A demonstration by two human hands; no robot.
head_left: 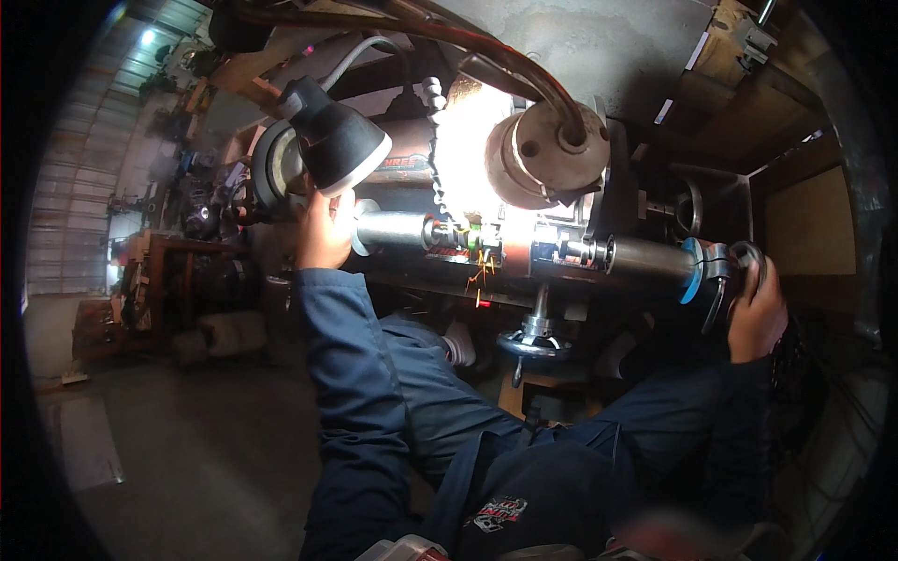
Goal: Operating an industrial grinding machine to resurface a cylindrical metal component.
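Observation:
My left hand (325,232) is raised at the left end of a bench grinding machine, beside a pale metal disc (362,228). Its fingers look curled, but a black lamp head (339,140) partly hides them and what they hold. At the machine's right end, my right hand (758,313) is closed round the rim of a dark handwheel (751,254). Between my hands runs a row of metal cylinders, with a silver sleeve (395,230) on the left and another sleeve (650,266) next to a blue ring (692,271). Orange sparks (482,269) fall near the middle.
A beige round motor (513,161) with a thick cable stands behind the cylinders, beside a brightly lit patch. Below the middle, another handwheel (533,344) with a crank handle sticks out toward my knees. Wooden stands and machinery (178,271) are at the left.

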